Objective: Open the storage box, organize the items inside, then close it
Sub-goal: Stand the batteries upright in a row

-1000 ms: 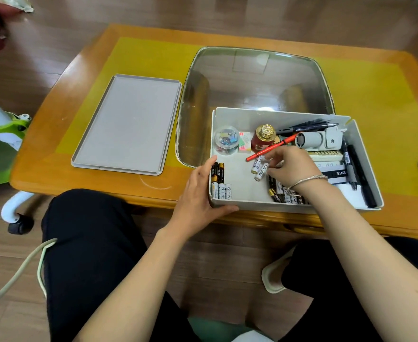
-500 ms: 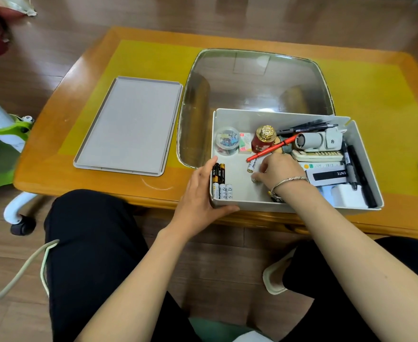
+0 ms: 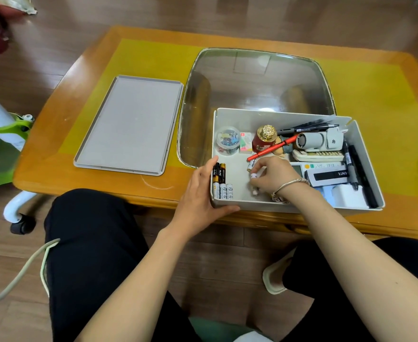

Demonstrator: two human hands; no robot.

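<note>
The pale grey open-topped plastic storage box (image 3: 289, 114) sits at the near edge of the orange wooden bench (image 3: 54, 169), its flat grey lid (image 3: 129, 124) set aside to the left, so the contents are reachable. The left hand (image 3: 200, 191) grips the box's near-left corner, fingers along the side wall and thumb on the front, likely to steady it. The right hand (image 3: 272, 176) reaches inside with its grip closed on loose white batteries (image 3: 252, 166), probably to join the row of black-and-gold and white batteries (image 3: 221, 181) lined against the left wall. One held battery shows lettering beginning "He"; a white-and-black case (image 3: 329, 175) reads "ENTE", upside down.
</note>
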